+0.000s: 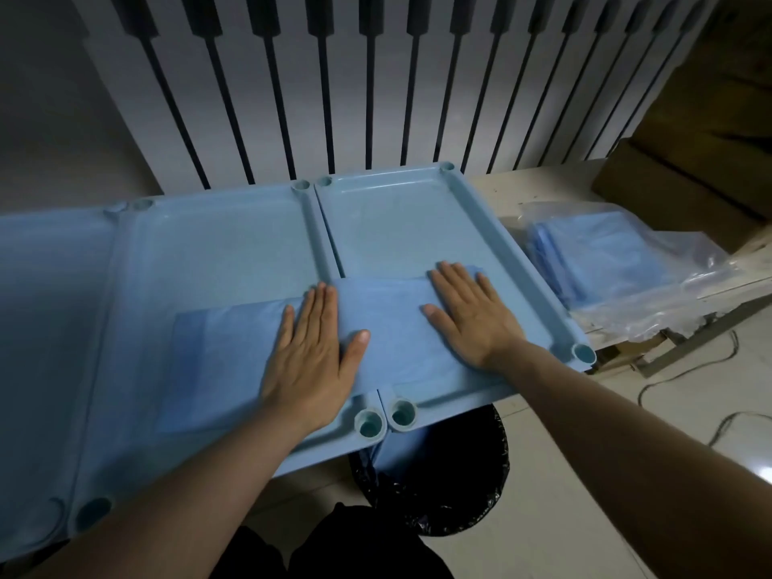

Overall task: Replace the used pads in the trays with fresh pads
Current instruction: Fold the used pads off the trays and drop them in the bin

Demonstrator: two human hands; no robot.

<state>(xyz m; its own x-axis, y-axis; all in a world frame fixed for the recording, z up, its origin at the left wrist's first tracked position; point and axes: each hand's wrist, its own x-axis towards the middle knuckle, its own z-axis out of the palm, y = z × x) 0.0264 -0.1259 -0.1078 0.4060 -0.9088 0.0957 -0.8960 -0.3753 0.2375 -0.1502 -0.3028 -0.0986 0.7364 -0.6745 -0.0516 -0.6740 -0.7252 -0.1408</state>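
Grip: none closed; left hand (311, 348) and right hand (470, 313) lie flat, fingers spread, palms pressed on a blue pad (388, 328). Pad: spread across the near part of two adjoining light-blue trays, middle tray (217, 244) and right tray (397, 211), covering their shared rims. Clear bag of folded blue pads (601, 252): on the tabletop (509, 190), right of the trays. Black-lined bin (438, 486): on the floor below.

The room is dim and bluish, with soft, diffuse light and faint shadows. The floor tiles (564, 474) at lower right look brightest. Wide-angle bending curves the wall slats (367, 77), and the frame's left edge smears soft.
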